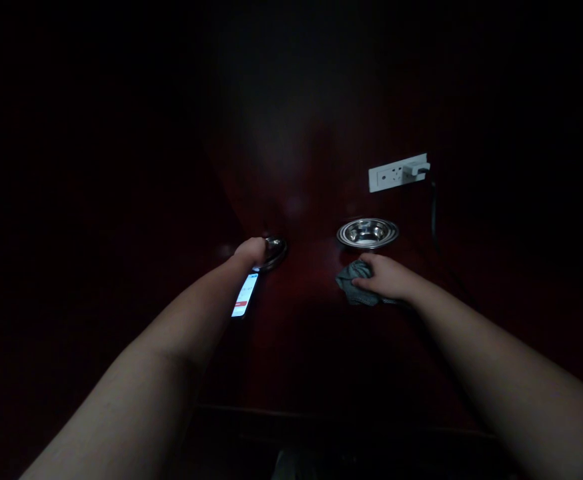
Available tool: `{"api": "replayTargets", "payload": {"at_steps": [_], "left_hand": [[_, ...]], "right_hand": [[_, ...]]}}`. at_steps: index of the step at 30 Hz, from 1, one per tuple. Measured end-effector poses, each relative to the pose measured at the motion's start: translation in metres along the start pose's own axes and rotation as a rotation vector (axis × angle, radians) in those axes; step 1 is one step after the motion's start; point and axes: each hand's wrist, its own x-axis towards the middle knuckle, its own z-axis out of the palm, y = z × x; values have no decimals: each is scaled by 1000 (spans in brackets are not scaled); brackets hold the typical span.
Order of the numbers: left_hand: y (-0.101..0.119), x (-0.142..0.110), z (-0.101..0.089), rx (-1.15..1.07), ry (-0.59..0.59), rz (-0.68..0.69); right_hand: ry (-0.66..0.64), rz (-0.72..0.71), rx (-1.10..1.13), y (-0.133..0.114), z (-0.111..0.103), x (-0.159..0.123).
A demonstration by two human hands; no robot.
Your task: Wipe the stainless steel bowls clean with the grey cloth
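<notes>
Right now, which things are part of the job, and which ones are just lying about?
Seems part of the job:
cloth, held in the right hand
shiny dish, at the left hand
metal bowl, probably, beside the cloth

Seems just there:
lit phone
white socket panel
plug

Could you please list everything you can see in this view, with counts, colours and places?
Table: 1, dark red, across the middle
Metal bowl: 1, silver, right of centre
Round metal piece: 1, silver, left of the metal bowl, partly covered
Lit phone: 1, white screen with red bar, below the round metal piece
Cloth: 1, grey-green, just below the metal bowl
Socket panel: 1, white, above the metal bowl
Plug: 1, white, at the socket panel's right end
Cable: 1, dark, below the plug
Left hand: 1, bare, at the round metal piece, grip unclear
Right hand: 1, bare, holding the cloth
Left forearm: 1, bare, lower left
Right forearm: 1, bare, lower right
</notes>
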Motion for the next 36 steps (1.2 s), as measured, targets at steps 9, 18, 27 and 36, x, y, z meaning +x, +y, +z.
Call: {"api": "replayTargets", "payload": {"at_steps": [9, 18, 27, 36], "left_hand": [[4, -23, -20, -189, 409, 1], [71, -64, 22, -1428, 593, 125], [103, -81, 57, -1467, 787, -68], [113, -102, 51, -1165, 761, 153]], "right_hand": [[29, 101, 449, 7, 3, 6], [62, 180, 864, -11, -1, 1], [253, 315, 955, -20, -8, 6], [121, 319, 1237, -36, 1, -1]]}}
